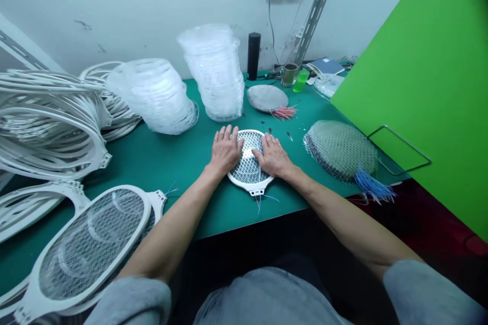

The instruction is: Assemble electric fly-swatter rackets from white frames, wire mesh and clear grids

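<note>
A white-framed mosquito racket head [250,168] with metal mesh lies flat on the green table before me. Red and blue wires stick out from its neck at the near side. My left hand [226,151] rests on the left part of its rim, fingers stretched out. On the opposite rim lies my right hand [273,155], also flat, its thumb reaching over the mesh. Both palms touch the frame, hiding its sides.
Stacks of white frames [49,127] and assembled racket heads [95,244] fill the left. Clear plastic ring stacks [217,71] stand behind. Mesh discs with blue wires [339,150] lie right, by a green panel [427,86]. A grey disc stack [267,97] has red wires.
</note>
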`<state>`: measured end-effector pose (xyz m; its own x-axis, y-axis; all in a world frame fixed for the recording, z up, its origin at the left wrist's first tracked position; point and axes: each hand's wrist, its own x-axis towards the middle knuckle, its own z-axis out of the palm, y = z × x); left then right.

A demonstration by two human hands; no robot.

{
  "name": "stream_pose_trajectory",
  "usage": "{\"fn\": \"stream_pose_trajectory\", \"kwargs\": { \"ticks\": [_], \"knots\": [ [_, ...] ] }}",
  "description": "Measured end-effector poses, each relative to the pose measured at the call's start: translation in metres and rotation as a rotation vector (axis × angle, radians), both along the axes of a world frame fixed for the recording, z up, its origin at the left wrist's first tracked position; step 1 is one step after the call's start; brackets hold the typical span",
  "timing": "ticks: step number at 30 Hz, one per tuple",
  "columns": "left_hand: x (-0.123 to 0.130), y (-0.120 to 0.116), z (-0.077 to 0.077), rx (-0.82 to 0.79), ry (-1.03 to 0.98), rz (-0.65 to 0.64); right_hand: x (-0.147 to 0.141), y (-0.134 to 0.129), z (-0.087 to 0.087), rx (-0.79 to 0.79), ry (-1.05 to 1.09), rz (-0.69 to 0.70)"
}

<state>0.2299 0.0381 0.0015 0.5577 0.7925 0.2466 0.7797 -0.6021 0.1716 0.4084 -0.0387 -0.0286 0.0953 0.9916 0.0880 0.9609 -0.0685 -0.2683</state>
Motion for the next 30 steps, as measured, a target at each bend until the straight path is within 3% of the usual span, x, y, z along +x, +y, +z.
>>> {"fn": "stream_pose_trajectory", "kwargs": {
  "ticks": [3,7,14,18,23,30],
  "knots": [
    [-0.003,-0.032,-0.001,-0.025,-0.043,0.083,0.000,0.000,0.001,-0.008,0.002,-0.001],
    [-0.003,-0.059,-0.008,-0.149,0.040,0.093,0.002,0.002,0.000,-0.001,0.008,0.003],
    [0.003,-0.059,-0.011,-0.093,0.066,0.114,0.002,0.001,-0.003,0.075,0.035,-0.005],
    [0.002,-0.060,-0.011,-0.066,0.078,0.114,-0.005,-0.006,0.014,0.103,0.026,-0.069],
    [0.003,-0.060,-0.012,-0.036,0.069,0.114,-0.022,-0.010,0.035,0.277,-0.049,-0.097],
    [0.004,-0.061,-0.013,-0.051,0.059,0.128,-0.028,-0.009,0.003,0.247,-0.046,-0.121]
  ]
}}
